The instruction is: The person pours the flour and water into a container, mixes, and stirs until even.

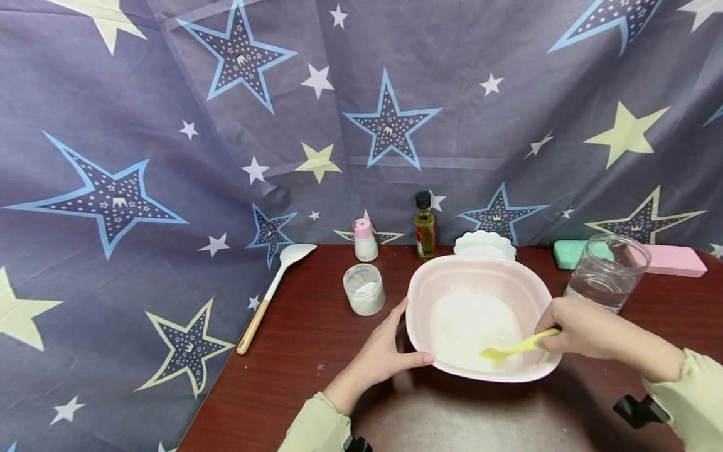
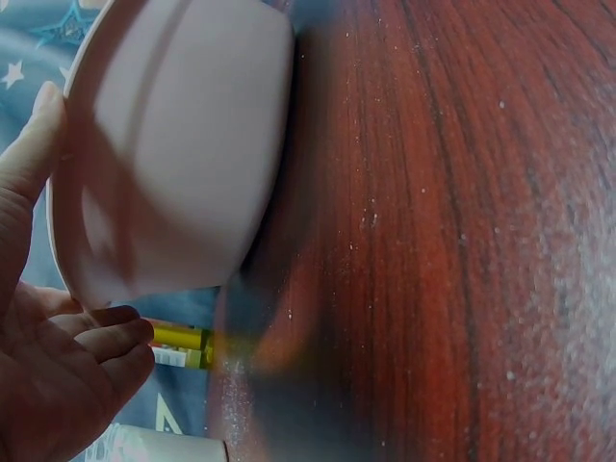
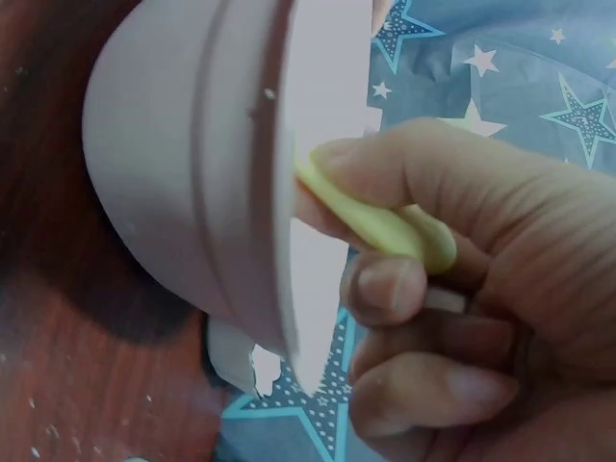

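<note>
A pale pink basin (image 1: 480, 267) stands on the table with a white, powdery-looking mass (image 1: 471, 323) in its bottom. My left hand (image 1: 384, 355) holds the basin by its left side, thumb at the front rim and fingers farther back. The left wrist view shows that thumb (image 2: 38, 144) at the rim. With my right hand (image 1: 582, 326) I pinch the handle of a yellow spoon (image 1: 522, 344) over the basin's right rim; its head rests in the white mass. In the right wrist view the handle (image 3: 385, 226) lies between thumb and fingers.
Right of the basin stands a glass of water (image 1: 607, 276), close to my right hand, with green (image 1: 569, 254) and pink blocks (image 1: 674, 260) behind. Along the back are a scalloped white dish (image 1: 484, 243), an oil bottle (image 1: 425, 229), a pink-capped shaker (image 1: 365, 242), a powder jar (image 1: 364, 292) and a white ladle (image 1: 271, 295).
</note>
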The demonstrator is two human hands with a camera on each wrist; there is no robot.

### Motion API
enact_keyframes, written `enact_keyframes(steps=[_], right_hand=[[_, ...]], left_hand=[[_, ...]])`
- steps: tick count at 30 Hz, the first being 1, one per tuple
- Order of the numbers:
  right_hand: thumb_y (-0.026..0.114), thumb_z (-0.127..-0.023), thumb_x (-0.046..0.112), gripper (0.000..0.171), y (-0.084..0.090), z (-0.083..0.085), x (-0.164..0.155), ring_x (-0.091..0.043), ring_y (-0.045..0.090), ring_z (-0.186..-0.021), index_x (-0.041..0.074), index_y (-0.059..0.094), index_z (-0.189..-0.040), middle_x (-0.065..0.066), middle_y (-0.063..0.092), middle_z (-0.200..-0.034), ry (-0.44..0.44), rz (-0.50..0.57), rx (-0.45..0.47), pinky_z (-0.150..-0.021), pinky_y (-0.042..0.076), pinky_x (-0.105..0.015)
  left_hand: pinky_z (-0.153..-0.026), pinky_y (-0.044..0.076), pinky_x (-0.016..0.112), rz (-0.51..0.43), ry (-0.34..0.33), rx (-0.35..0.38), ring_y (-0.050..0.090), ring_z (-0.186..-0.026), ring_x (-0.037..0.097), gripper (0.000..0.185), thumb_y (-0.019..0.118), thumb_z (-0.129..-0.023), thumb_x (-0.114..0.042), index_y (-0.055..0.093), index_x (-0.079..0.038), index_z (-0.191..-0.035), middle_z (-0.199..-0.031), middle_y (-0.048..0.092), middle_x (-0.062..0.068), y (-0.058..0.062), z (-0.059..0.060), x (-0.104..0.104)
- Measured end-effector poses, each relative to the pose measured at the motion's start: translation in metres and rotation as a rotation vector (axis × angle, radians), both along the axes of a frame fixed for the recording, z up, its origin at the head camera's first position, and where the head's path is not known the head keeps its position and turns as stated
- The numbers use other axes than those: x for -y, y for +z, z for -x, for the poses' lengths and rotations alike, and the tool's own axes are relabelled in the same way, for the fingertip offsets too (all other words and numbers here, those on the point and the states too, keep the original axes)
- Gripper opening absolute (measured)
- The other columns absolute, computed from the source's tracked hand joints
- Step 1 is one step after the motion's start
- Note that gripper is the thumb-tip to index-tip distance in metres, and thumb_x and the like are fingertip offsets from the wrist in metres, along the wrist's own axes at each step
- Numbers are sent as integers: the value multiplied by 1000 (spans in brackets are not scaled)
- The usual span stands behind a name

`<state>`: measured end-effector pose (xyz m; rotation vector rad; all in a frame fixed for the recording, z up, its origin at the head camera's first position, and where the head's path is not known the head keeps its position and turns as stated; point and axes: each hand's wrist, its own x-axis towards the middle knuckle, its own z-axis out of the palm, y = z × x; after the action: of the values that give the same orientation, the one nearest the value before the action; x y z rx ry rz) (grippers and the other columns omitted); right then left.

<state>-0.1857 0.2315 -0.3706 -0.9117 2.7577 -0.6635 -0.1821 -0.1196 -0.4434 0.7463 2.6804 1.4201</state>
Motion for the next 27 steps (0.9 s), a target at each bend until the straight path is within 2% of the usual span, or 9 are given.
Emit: enact_keyframes(steps=[4, 9, 17, 20, 24, 27], right_hand=[[79, -75, 13, 11, -5, -1, 6, 4, 41, -56, 22, 76, -71, 24, 53, -59, 50, 48, -2, -49, 38, -20], [79, -76, 13, 9, -9, -1, 17, 5, 44, -57, 20, 76, -72, 24, 54, -61, 70, 88, -30, -51, 41, -20], [77, -74, 7, 17, -19, -2, 34, 7, 35, -54, 22, 71, -66, 24, 45, -59, 94, 184, -111, -47, 34, -18], [77, -75, 8, 14, -22, -1, 37, 6, 36, -55, 20, 73, -69, 23, 50, -61, 79, 187, -134, -49, 36, -18], [78, -76, 8, 8, -25, 1, 42, 6, 44, -59, 16, 78, -75, 17, 65, -69, 42, 165, -147, -54, 43, -20], [78, -77, 8, 7, -26, 4, 46, 5, 49, -63, 15, 78, -76, 12, 70, -74, 14, 157, -170, -56, 46, -22]], left_hand=[[-110, 33, 42, 5, 3, 0, 36, -138, 17, 105, 87, -72, -35, 26, -11, -154, -154, 36, 4, -1, 0, 0], [-111, 33, 42, -6, 0, -1, 35, -139, 16, 105, 87, -73, -35, 26, -12, -154, -155, 35, 3, -2, 0, 1], [-110, 33, 41, -1, 4, 14, 36, -138, 16, 105, 87, -73, -35, 25, -10, -154, -155, 35, 5, 0, -1, 2], [-110, 33, 41, 2, 9, 25, 37, -138, 17, 106, 87, -73, -35, 25, -9, -154, -155, 34, 6, 0, -1, 1], [-110, 33, 41, -4, 7, 30, 37, -138, 17, 106, 87, -73, -35, 24, -9, -154, -155, 33, 6, 1, -1, 1], [-111, 32, 41, -4, 6, 26, 36, -138, 16, 106, 87, -73, -35, 25, -10, -154, -155, 34, 5, 0, -1, 1]])
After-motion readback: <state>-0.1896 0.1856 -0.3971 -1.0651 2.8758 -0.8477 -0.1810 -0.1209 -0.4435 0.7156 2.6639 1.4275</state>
